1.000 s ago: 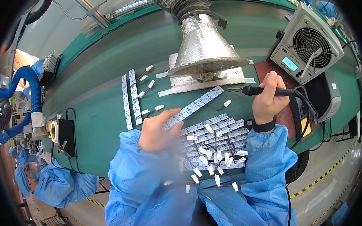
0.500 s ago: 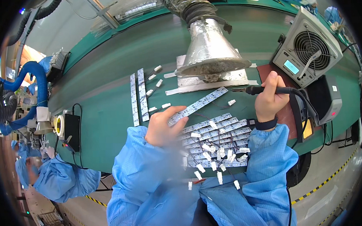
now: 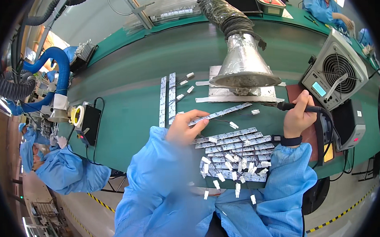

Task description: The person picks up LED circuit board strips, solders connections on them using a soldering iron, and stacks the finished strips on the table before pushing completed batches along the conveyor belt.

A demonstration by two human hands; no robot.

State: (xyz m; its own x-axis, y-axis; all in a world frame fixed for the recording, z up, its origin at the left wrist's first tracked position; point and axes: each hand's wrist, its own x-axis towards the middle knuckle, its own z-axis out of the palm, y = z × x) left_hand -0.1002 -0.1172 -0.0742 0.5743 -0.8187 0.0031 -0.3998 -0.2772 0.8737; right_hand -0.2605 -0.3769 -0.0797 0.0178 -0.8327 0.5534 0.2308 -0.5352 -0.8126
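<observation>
From the head cam, the left hand [image 3: 186,128] has a slim white circuit-board strip with small dark parts [image 3: 224,112] pinched by one end, thumb and fingers closed on it, angled up off to the right. The right hand [image 3: 299,119] is wrapped around a black-handled soldering iron [image 3: 286,106], pen-style, tip just beside the strip's other end, small gap as far as I can tell. Both are over the green-topped counter [image 3: 126,108]. Right at its near edge there's a messy stack of similar white strips [image 3: 227,141] with wired white plugs, some poking past the edge. Two more pale upright-lying strips [image 3: 162,102] sit toward the left edge, and a boxy grey fan unit [image 3: 338,69] stands by the right edge.
</observation>
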